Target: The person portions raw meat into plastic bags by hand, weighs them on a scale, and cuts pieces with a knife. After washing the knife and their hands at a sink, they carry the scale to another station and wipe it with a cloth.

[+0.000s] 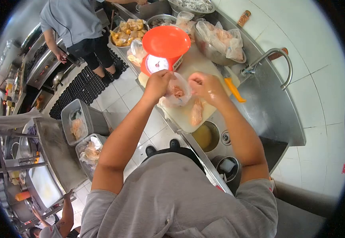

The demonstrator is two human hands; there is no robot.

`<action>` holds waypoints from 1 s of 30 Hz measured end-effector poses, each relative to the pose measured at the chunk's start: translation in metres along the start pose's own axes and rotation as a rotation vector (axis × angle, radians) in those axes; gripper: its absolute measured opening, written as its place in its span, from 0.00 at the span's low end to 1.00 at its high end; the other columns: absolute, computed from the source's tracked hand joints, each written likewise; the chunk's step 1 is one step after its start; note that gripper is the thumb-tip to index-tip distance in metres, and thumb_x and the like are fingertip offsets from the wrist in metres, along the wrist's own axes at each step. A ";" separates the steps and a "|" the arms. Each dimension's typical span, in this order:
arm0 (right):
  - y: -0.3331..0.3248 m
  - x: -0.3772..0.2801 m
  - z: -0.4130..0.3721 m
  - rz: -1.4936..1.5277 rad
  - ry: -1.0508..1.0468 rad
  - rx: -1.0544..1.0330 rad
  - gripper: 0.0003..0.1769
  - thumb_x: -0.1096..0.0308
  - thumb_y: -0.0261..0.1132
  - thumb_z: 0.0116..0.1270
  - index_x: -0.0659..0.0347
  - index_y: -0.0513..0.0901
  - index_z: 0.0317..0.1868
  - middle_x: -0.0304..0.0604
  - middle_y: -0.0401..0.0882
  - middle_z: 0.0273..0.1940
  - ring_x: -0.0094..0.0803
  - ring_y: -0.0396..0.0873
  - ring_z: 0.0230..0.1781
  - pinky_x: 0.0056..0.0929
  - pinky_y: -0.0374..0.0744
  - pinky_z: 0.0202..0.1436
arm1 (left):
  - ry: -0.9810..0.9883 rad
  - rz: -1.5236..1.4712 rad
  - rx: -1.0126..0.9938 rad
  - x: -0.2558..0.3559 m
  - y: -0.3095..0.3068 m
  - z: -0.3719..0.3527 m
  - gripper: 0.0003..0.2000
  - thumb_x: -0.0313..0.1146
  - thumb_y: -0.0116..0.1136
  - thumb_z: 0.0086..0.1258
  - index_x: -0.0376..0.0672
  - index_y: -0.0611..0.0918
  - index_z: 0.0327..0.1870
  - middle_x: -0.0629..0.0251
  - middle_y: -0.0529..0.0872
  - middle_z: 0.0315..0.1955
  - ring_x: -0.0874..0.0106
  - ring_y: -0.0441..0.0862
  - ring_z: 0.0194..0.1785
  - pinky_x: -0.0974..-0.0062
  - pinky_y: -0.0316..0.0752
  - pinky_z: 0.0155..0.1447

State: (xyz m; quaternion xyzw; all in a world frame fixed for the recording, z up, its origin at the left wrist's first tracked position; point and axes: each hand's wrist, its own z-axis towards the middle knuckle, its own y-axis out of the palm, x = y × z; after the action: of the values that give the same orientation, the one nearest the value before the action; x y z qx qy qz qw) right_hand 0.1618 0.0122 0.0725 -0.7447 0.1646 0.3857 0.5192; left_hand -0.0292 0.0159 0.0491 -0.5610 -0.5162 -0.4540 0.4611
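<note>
At the far left, a metal rack (57, 148) holds trays and pots, with a co-worker (59, 226) below it. Another co-worker (75, 27) stands upper left beside a black mat (75, 93). Next come 2 grey bins (101, 119), each with bagged contents.

On the bench (275, 115), a metal bowl (120, 45) of bagged yellow pieces (129, 31) sits left of an orange scale (166, 41). The left hand (159, 83), in front of the scale, has its grip pinched on the rim of a clear bag (183, 85). The bag is held up over the left part of a white board (180, 115), with a pinkish piece (178, 92) of meat inside.

The right hand (206, 88) is just right of the bag, fingers curled in; I cannot tell whether its grip pinches anything. Below it, a pale raw piece (197, 113) lies on the board, above a round basin (202, 139) of yellowish liquid. Farther right are a large bowl (212, 55) of bagged meat, a yellow-handled knife (234, 90) and a curved faucet (290, 67).
</note>
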 end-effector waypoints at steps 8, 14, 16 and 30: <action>0.078 0.076 -0.041 -0.558 0.037 0.137 0.23 0.58 0.63 0.53 0.52 0.73 0.50 0.52 0.71 0.49 0.52 0.78 0.42 0.45 0.78 0.44 | -0.034 0.039 -0.049 0.004 -0.003 -0.007 0.13 0.36 0.50 0.63 0.36 0.82 0.37 0.65 0.81 0.27 0.76 0.74 0.22 0.80 0.72 0.24; 0.008 0.097 -0.016 0.001 0.300 0.040 0.18 0.60 0.65 0.53 0.60 0.76 0.41 0.48 0.78 0.35 0.37 0.79 0.33 0.37 0.78 0.40 | -0.051 0.036 -0.059 0.002 -0.002 -0.005 0.13 0.36 0.50 0.63 0.36 0.82 0.37 0.66 0.80 0.27 0.77 0.74 0.22 0.81 0.71 0.23; -0.026 0.036 -0.030 0.297 0.277 -0.022 0.15 0.62 0.66 0.53 0.61 0.77 0.37 0.44 0.78 0.29 0.29 0.78 0.30 0.30 0.77 0.36 | -0.040 0.033 -0.076 0.002 -0.001 -0.004 0.13 0.36 0.50 0.63 0.36 0.82 0.37 0.66 0.80 0.27 0.78 0.74 0.21 0.81 0.70 0.22; 0.045 0.035 0.001 0.076 0.083 0.282 0.14 0.65 0.62 0.55 0.65 0.77 0.39 0.48 0.80 0.35 0.32 0.80 0.33 0.29 0.77 0.28 | 0.021 0.038 -0.019 -0.003 0.001 -0.002 0.12 0.35 0.50 0.64 0.36 0.81 0.36 0.67 0.79 0.21 0.78 0.73 0.19 0.79 0.68 0.22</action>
State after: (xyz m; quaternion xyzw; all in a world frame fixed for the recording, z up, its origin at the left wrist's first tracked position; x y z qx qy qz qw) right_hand 0.1550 0.0007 0.0171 -0.6729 0.2666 0.3471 0.5964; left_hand -0.0288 0.0139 0.0461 -0.5703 -0.4962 -0.4558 0.4698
